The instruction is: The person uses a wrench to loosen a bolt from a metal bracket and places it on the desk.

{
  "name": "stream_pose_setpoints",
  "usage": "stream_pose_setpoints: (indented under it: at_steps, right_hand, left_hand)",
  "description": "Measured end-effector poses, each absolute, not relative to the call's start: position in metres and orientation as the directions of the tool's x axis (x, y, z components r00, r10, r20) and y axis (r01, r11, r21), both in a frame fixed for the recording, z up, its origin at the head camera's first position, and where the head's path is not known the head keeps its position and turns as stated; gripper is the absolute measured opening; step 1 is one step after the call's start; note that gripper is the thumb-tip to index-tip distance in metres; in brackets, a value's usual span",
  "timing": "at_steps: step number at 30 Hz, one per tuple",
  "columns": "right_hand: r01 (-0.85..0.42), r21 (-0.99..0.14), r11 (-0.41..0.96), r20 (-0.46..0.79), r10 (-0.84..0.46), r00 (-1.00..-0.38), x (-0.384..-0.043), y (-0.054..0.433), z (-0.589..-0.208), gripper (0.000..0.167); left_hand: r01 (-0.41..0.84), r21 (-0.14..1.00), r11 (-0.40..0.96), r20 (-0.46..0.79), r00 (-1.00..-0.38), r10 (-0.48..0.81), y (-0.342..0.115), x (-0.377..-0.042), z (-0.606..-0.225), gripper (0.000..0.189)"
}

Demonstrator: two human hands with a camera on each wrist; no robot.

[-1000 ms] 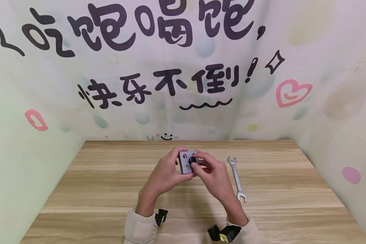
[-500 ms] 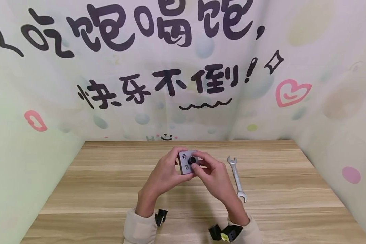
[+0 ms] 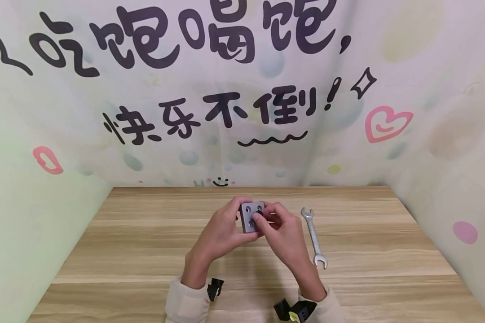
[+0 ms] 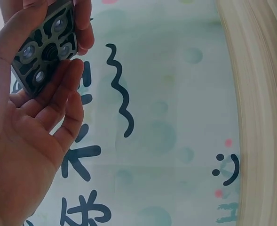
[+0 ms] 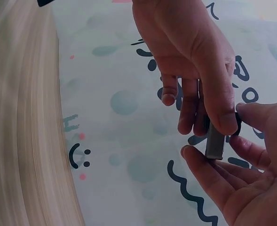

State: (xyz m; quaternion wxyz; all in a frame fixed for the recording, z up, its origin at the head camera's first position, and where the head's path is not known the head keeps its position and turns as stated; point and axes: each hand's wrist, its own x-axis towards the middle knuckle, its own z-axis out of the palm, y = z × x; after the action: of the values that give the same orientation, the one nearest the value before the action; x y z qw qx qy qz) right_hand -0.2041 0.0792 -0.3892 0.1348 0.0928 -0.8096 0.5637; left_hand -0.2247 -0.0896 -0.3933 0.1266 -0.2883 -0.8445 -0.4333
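My left hand (image 3: pixel 221 229) grips a square grey plate (image 3: pixel 246 220) by its edges, thumb below and fingers above, tilted up over the table. Round holes show near the plate's corners. At its middle sits a black bolt (image 3: pixel 260 212), mostly covered by the thumb of my right hand (image 3: pixel 286 233). That thumb and fingers pinch the bolt's head. From the back, in the left wrist view, the plate (image 4: pixel 30 70) has a dark recessed pattern, and the bolt's ridged dark end (image 4: pixel 49 52) shows at the centre. The right wrist view shows the plate (image 5: pixel 216 143) edge-on.
An open-ended wrench (image 3: pixel 315 240) lies on the wooden table (image 3: pixel 137 251) to the right of my right hand. A patterned cloth wall (image 3: pixel 178 166) with black lettering rises behind the table, and side walls flank it.
The plate and both hands have shifted slightly right and down. My right thumb has swung up across the bolt's head, hiding most of it. The wrench stays where it was.
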Motion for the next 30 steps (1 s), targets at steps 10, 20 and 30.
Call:
stream_pose_setpoints:
  at_steps: [10,20,30]
  right_hand:
    - [-0.358,-0.877,0.320,0.365,-0.039,-0.930,-0.2042,0.0799,-0.3889,0.010]
    - [-0.396,-0.856,0.332,0.392,-0.083,-0.916,-0.2049,0.0834,-0.3907,0.016]
    - [-0.412,-0.850,0.329,0.395,-0.118,-0.911,-0.2038,0.0844,-0.3894,0.022]
  left_hand:
    - [0.590,0.653,0.474,0.465,-0.807,0.364,-0.0918,-0.2235,-0.3924,0.067]
    - [0.591,0.655,0.471,0.470,-0.807,0.357,-0.0929,-0.2247,-0.3922,0.066]
    - [0.594,0.661,0.458,0.473,-0.804,0.360,-0.0936,-0.2244,-0.3927,0.066]
